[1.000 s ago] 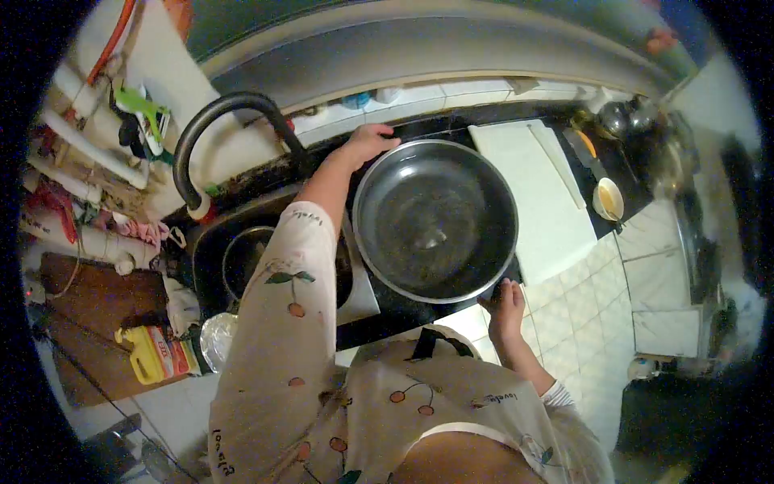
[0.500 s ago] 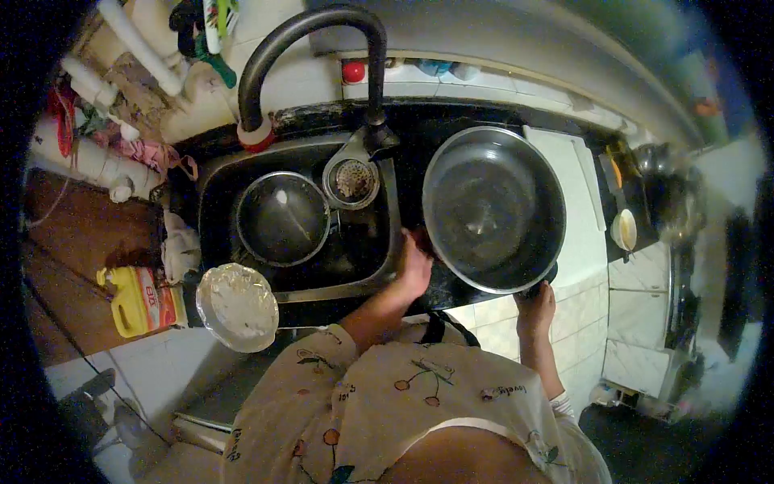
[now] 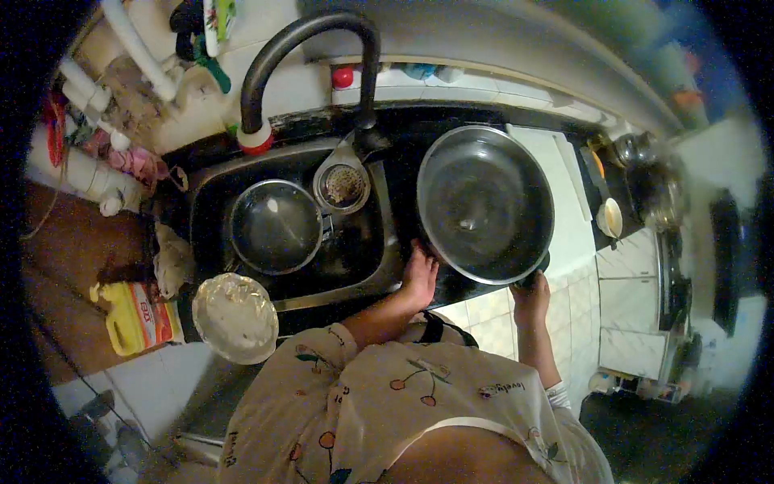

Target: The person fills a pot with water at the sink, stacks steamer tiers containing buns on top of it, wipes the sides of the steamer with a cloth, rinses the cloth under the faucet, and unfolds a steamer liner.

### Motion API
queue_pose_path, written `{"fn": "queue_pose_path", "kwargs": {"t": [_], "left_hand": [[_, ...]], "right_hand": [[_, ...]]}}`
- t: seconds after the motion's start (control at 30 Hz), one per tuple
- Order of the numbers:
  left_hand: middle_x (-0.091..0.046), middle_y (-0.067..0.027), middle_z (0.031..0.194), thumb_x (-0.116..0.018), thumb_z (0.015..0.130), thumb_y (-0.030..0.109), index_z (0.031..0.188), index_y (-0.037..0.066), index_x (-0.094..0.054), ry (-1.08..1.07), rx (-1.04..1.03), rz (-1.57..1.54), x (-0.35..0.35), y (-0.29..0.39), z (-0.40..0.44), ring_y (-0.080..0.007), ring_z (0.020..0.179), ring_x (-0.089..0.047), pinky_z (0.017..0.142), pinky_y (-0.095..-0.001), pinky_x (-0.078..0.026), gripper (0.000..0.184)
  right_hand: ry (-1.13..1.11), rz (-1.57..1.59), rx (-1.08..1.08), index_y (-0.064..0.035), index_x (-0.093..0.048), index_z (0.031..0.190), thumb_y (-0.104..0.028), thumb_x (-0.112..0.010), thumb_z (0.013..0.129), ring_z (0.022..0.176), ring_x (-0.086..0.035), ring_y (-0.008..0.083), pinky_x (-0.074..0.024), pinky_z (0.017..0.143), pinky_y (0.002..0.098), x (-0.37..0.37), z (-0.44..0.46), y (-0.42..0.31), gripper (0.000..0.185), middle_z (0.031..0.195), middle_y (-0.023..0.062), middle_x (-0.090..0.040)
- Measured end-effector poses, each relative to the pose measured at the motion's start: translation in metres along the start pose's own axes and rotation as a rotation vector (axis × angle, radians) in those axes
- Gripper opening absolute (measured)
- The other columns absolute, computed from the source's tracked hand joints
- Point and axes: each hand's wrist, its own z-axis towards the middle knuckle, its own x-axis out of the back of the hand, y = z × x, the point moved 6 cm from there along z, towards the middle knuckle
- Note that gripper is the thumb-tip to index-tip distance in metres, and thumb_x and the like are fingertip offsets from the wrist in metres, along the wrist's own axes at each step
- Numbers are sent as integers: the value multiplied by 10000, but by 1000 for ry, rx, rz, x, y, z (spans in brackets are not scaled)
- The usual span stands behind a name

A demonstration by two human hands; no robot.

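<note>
A large dark frying pan [image 3: 484, 210] with a pale rim rests on the counter right of the sink, its inside facing up. My right hand [image 3: 530, 295] is closed round its short dark handle at the near right. Beside the pan's lower left rim is my left hand [image 3: 420, 276], fingers stretched out along the counter edge; whether the fingertips touch the pan I cannot tell. In the sink [image 3: 390, 266] sit a smaller dark pot [image 3: 276, 227] and a metal strainer [image 3: 342, 186].
A black curved faucet [image 3: 310, 28] arches over the sink. At the near left stand a foil-like round dish [image 3: 235, 319] and a yellow jug [image 3: 133, 319]. Right of the pan lie a white board [image 3: 564, 189] and a small pale bowl [image 3: 610, 218]. A red round object [image 3: 343, 77] sits on the back ledge.
My left hand has drawn slightly away from the pan's rim, showing more of its fingers. My right hand stays on the handle. The whole view has shifted a little.
</note>
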Motion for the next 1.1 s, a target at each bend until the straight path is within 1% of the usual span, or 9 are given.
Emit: {"fn": "queue_pose_path", "kwargs": {"t": [0.17, 0.3, 0.47, 0.6, 0.73, 0.77, 0.9, 1.03, 1.1], "left_hand": [[-387, -3, 1256, -426, 836, 483, 1234, 161, -345, -92, 12, 129, -19, 21, -17, -213, 1166, -341, 996, -391, -227, 518], [-321, -10, 1329, -439, 783, 588, 1266, 148, -327, -162, 99, 35, -49, 36, -27, -236, 1210, -291, 998, -415, -215, 663], [-393, -42, 1282, -413, 818, 536, 1226, 123, -404, -175, 144, 123, -62, 45, -16, -255, 1152, -375, 960, -434, -307, 581], [-355, -31, 1301, -402, 814, 564, 1266, 144, -359, -251, 270, 183, -75, 58, -2, -221, 1191, -322, 980, -399, -266, 618], [-407, -72, 1273, -373, 842, 474, 1216, 107, -419, -312, 261, 214, -97, 74, 6, -277, 1139, -396, 960, -449, -309, 526], [-434, -77, 1249, -395, 836, 454, 1197, 100, -443, -183, 284, 226, -92, 77, 6, -284, 1133, -401, 960, -456, -310, 507], [-360, -62, 1302, -407, 847, 457, 1251, 101, -372, -425, 406, 238, -106, 82, 4, -254, 1179, -342, 967, -440, -292, 539], [-359, -85, 1295, -406, 876, 394, 1265, 73, -350, -354, 342, 207, -87, 92, 3, -273, 1163, -364, 968, -428, -302, 508], [-361, -84, 1292, -413, 884, 359, 1265, 67, -343, -128, 116, 418, -51, 106, 15, -266, 1163, -370, 948, -403, -328, 485]], "right_hand": [[33, 69, -25, -36, -473, 1030, -293, -465, 864, 877, -566, 250, -518, 701, 372, 1, -4, -1, 306, 1006, 120, -542], [88, 89, -67, -52, -490, 942, -277, -491, 856, 802, -576, 228, -522, 681, 366, 8, -5, 3, 240, 931, 100, -562], [128, 133, -74, -69, -486, 927, -268, -489, 861, 735, -574, 202, -517, 640, 343, -4, -21, 2, 209, 885, 85, -566], [120, 209, -102, -69, -470, 892, -238, -481, 869, 674, -553, 181, -520, 617, 346, -7, -31, 20, 171, 811, 67, -548], [100, 252, -130, -66, -448, 866, -216, -467, 877, 642, -541, 180, -527, 592, 346, -24, -47, 19, 151, 779, 63, -536], [85, 255, -117, -67, -443, 859, -213, -464, 878, 640, -540, 180, -528, 587, 345, -25, -48, 21, 148, 782, 63, -537], [99, 231, -100, -90, -423, 838, -217, -465, 877, 579, -505, 168, -496, 592, 342, -30, -50, 25, 139, 692, 27, -445], [-48, 153, -90, -74, -473, 847, -205, -532, 850, 659, -548, 147, -495, 626, 312, -11, -43, 50, 144, 693, 18, -489], [-52, 63, -93, -50, -509, 906, -204, -566, 831, 681, -554, 128, -488, 633, 284, -4, -59, 13, 180, 770, 42, -548]]}}
